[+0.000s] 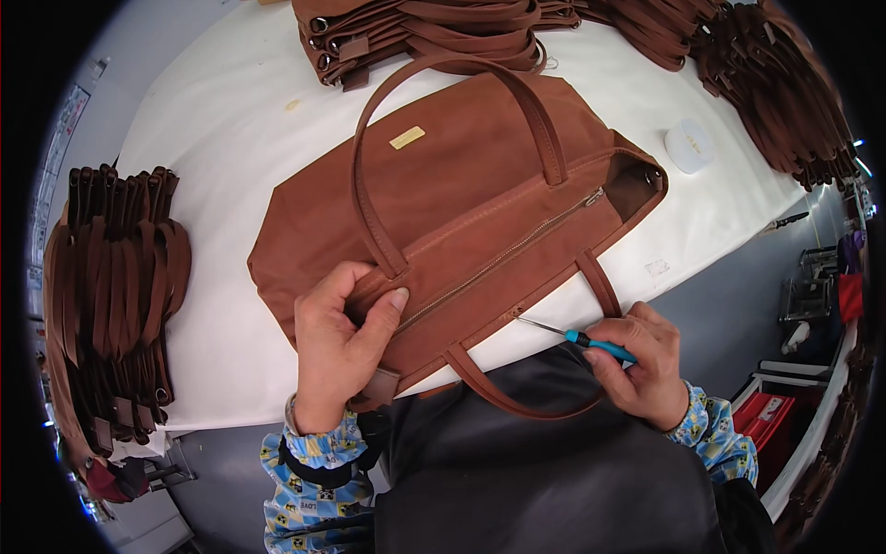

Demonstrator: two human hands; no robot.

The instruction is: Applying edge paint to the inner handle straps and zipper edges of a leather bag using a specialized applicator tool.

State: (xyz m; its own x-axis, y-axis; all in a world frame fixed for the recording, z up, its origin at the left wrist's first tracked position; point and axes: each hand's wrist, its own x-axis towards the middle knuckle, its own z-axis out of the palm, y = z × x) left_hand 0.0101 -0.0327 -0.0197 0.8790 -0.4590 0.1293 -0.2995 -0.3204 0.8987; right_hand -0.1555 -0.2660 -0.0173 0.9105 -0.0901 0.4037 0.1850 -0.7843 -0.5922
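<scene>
A brown handbag (pixel 461 175) with a small gold plate (pixel 406 138) lies tilted across the white table, its zipper (pixel 503 257) running along the top. One handle (pixel 363 175) arches over the body; the other handle (pixel 517 406) hangs toward me. My left hand (pixel 343 346) pinches the bag's top near the base of the arched handle, thumb on the upper side. In my right hand (pixel 641 355) is a thin-shafted tool with a blue and black handle (pixel 579 338), a screwdriver or awl. Its tip meets the bag's near edge, between the hanging handle's two ends.
Stacked brown bags with straps stand at the left (pixel 120 305), and more brown bags (pixel 461 28) lie at the back. A bundle of straps (pixel 775 102) lies at far right, near a round whitish container (pixel 688 146). A black apron (pixel 544 480) covers my lap.
</scene>
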